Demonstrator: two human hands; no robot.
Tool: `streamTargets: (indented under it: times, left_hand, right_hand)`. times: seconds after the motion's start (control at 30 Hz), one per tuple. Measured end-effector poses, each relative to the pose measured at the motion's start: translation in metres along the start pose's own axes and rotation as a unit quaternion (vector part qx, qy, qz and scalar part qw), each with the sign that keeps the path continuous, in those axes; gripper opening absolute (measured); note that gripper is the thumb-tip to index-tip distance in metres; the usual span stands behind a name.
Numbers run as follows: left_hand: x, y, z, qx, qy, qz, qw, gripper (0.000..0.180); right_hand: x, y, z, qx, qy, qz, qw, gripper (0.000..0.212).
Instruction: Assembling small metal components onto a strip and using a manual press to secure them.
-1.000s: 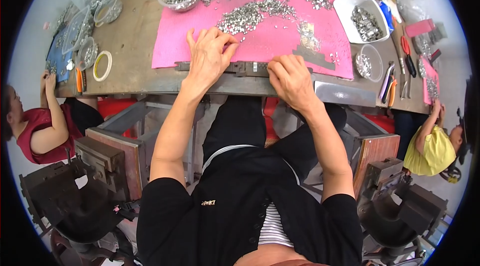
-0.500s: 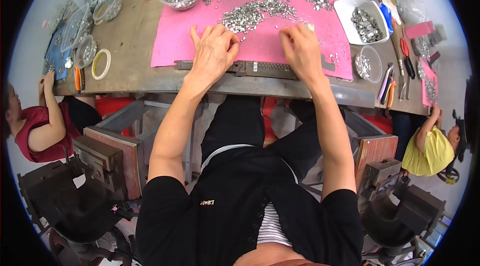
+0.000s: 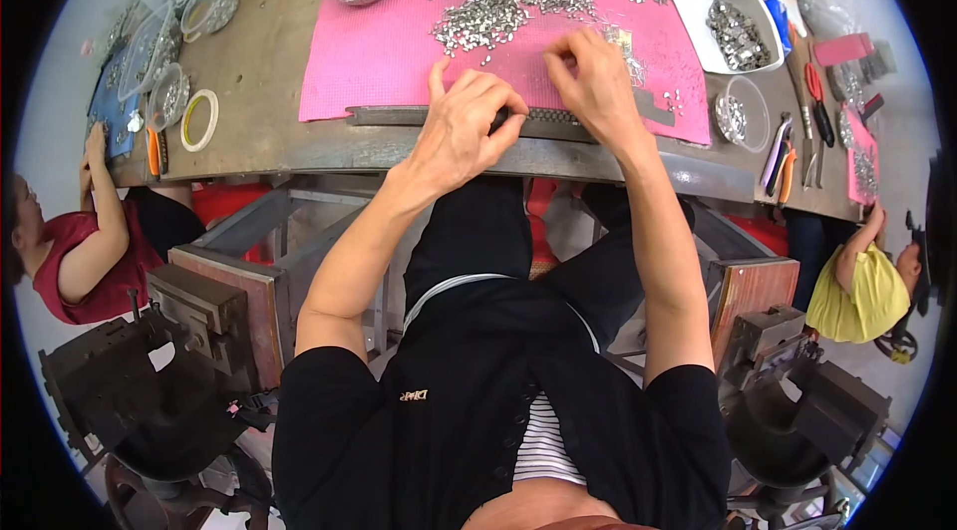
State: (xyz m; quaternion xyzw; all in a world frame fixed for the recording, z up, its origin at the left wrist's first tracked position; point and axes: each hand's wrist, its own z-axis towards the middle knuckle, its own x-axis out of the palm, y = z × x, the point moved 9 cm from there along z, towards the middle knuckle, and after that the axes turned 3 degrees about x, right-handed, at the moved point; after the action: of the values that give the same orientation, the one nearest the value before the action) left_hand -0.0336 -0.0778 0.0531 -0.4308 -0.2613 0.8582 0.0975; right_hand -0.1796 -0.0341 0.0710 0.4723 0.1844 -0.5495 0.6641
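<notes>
Your left hand (image 3: 461, 126) pinches a dark part (image 3: 500, 118) at the bar (image 3: 394, 116), along the near edge of the mat (image 3: 354, 61). Best hold the bar steady; your right hand (image 3: 596, 86) curls above (any grip, I can't tell).

Forearms (image 3: 364, 236) reach forward — left hand (image 3: 467, 126) curled, right hand (image 3: 593, 79) bent, farther out.

Black top (image 3: 439, 455), short sleeves (image 3: 319, 400), dark buttons (image 3: 519, 419) down the front. Small gold-toned lettering (image 3: 413, 395) on the left chest (tiny at this size). Dark-and-white striped layer (image 3: 546, 445) at the open neck. Black trousers (image 3: 464, 231), pale curved band (image 3: 449, 289) at waist. Left hand (image 3: 467, 126), right hand (image 3: 596, 86) bare.
</notes>
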Motion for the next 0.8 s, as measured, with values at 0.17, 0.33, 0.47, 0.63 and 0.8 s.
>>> streamTargets:
  times: [0.17,0.33,0.47,0.63,0.8]
  left_hand:
    - [-0.001,-0.006,0.0,0.02,-0.018,0.029,0.999,0.012]
    - [-0.002,-0.008,-0.001,0.015,-0.018,0.018,1.0,0.012]
    - [-0.028,0.02,0.001,-0.063,-0.07,0.077,0.993,0.008]
    - [-0.034,0.046,0.01,-0.09,-0.086,0.135,0.983,0.01]
    - [-0.024,0.05,0.015,-0.073,-0.081,0.145,0.983,0.007]
  right_hand:
    - [-0.009,0.026,-0.04,0.007,0.02,0.115,0.993,0.01]
    - [-0.006,0.035,-0.053,-0.039,-0.001,0.06,0.997,0.016]
    - [-0.007,0.038,-0.055,-0.063,0.003,0.057,0.996,0.016]
    - [-0.006,0.038,-0.045,-0.062,0.018,0.09,0.994,0.009]
    - [0.018,0.026,-0.003,-0.048,0.004,0.075,0.996,0.008]
